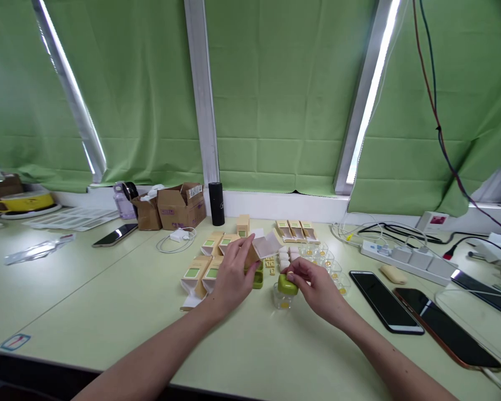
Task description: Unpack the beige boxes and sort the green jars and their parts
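My right hand pinches the top of a rounded green lid. Directly below the lid is a small clear cup with a yellow spot at its base. Between the fingers and thumb of my left hand is a small tan cardboard box, its pale flap folded open to the right. Partly hidden beside that hand are green square pieces. Small yellow pieces and white rounded pieces lie between the hands. Several clear cups stand behind my right hand.
Tan boxes with green panels stand left, and open boxes at the back. Phones and a power strip with cables lie right. A black cylinder and brown cartons stand near the wall.
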`<act>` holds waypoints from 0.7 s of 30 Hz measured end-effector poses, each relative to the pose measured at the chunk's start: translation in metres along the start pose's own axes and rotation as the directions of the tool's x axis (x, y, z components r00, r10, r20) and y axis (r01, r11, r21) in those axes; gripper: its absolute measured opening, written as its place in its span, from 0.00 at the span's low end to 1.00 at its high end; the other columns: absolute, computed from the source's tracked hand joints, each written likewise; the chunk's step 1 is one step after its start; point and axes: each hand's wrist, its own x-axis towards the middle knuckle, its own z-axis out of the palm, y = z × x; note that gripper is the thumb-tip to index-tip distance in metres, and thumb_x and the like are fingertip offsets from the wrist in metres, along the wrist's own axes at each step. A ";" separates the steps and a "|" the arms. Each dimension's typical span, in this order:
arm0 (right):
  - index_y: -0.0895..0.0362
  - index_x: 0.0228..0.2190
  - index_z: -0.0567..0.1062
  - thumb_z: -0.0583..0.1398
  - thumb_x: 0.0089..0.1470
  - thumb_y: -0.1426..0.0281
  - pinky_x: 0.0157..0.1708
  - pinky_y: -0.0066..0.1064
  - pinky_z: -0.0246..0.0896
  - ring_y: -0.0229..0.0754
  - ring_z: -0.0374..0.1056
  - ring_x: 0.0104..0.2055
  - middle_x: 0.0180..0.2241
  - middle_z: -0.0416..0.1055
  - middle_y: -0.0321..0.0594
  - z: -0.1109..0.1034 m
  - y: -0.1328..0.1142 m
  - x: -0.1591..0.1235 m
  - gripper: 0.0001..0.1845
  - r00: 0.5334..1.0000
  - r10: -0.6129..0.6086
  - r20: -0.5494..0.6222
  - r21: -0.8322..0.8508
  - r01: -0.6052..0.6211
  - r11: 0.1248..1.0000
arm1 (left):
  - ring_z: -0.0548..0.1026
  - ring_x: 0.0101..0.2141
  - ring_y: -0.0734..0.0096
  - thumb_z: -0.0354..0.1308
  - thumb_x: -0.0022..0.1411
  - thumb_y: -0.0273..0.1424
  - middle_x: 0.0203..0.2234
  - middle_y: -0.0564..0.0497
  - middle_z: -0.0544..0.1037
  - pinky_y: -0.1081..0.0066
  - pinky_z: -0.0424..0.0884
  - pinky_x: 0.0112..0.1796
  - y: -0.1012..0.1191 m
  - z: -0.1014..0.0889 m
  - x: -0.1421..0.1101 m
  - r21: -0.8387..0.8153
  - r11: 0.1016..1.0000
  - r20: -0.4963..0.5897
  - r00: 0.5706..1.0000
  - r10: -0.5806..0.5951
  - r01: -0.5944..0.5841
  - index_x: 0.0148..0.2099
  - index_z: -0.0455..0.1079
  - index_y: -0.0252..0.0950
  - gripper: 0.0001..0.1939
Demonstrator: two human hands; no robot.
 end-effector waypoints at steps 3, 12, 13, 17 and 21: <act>0.52 0.35 0.73 0.57 0.65 0.63 0.40 0.37 0.68 0.45 0.75 0.39 0.37 0.80 0.40 0.006 0.006 0.001 0.08 0.999 -0.039 0.013 -0.081 0.040 0.996 | 0.70 0.59 0.54 0.56 0.70 0.30 0.59 0.40 0.69 0.53 0.76 0.54 -0.001 0.004 -0.002 -0.194 0.975 0.020 0.994 -0.109 0.111 0.72 0.56 0.44 0.32; 0.52 0.37 0.74 0.54 0.66 0.68 0.40 0.36 0.65 0.44 0.74 0.37 0.35 0.79 0.38 0.010 0.007 0.001 0.09 0.996 -0.062 0.057 -0.219 0.073 0.973 | 0.71 0.61 0.53 0.61 0.67 0.39 0.63 0.39 0.71 0.57 0.74 0.55 -0.003 0.008 0.002 -0.728 0.537 0.265 0.897 -0.352 0.426 0.70 0.60 0.37 0.33; 0.52 0.36 0.73 0.54 0.65 0.68 0.40 0.36 0.65 0.44 0.74 0.37 0.35 0.79 0.38 0.011 0.007 0.000 0.08 0.997 -0.052 0.063 -0.226 0.065 0.972 | 0.71 0.61 0.53 0.62 0.66 0.39 0.62 0.39 0.72 0.58 0.74 0.55 -0.003 0.008 0.002 -0.761 0.462 0.303 0.879 -0.368 0.455 0.70 0.60 0.37 0.34; 0.51 0.36 0.73 0.54 0.64 0.68 0.42 0.37 0.64 0.44 0.73 0.38 0.36 0.79 0.37 0.011 0.005 -0.001 0.07 0.995 -0.003 0.097 -0.260 0.028 0.965 | 0.74 0.58 0.52 0.68 0.61 0.38 0.60 0.41 0.74 0.65 0.76 0.47 -0.003 0.009 0.003 -0.838 0.145 0.431 0.800 -0.418 0.527 0.65 0.67 0.39 0.32; 0.49 0.43 0.73 0.57 0.63 0.68 0.44 0.37 0.64 0.45 0.73 0.43 0.42 0.79 0.37 0.008 -0.001 -0.001 0.07 0.997 -0.011 0.074 -0.236 0.028 0.971 | 0.77 0.53 0.53 0.70 0.59 0.38 0.56 0.42 0.78 0.65 0.77 0.45 -0.001 0.011 0.005 -0.852 -0.043 0.492 0.771 -0.406 0.521 0.57 0.73 0.39 0.25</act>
